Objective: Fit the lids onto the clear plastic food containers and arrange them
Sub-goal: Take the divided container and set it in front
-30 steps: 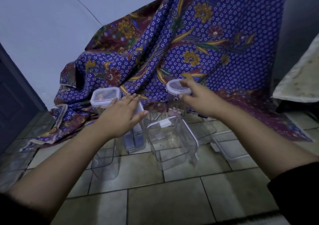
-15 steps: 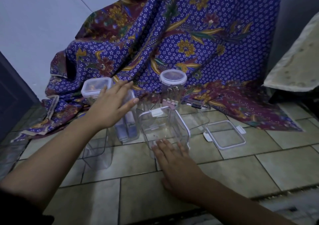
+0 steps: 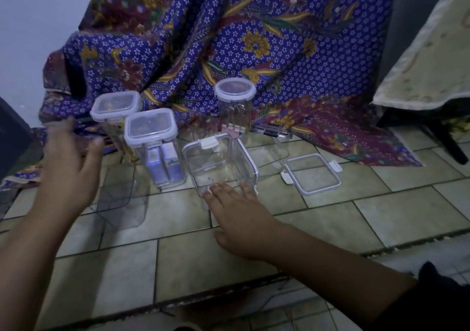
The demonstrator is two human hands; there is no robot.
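Note:
Three lidded clear containers stand at the back: a square one (image 3: 115,107), a second square one with purple packets (image 3: 151,130) and a round one (image 3: 235,94). A clear square container (image 3: 220,163) lies tipped on the tiles, mouth toward the back. My right hand (image 3: 239,213) rests flat on the floor, its fingertips touching that container's near edge. Raised at the left, my left hand (image 3: 68,170) is open and holds nothing. A loose square lid (image 3: 312,173) lies to the right. An open container without a lid (image 3: 119,203) stands below my left hand.
A purple patterned cloth (image 3: 254,38) is draped behind the containers and spreads onto the tiled floor (image 3: 381,216). Another clear container (image 3: 273,150) lies by the cloth's edge. A pale covered piece of furniture (image 3: 427,58) stands at the right, a dark panel at the far left.
My left hand has lifted off the container with purple packets and drawn back to the left. My right hand came down from the round container to the tipped container's near edge.

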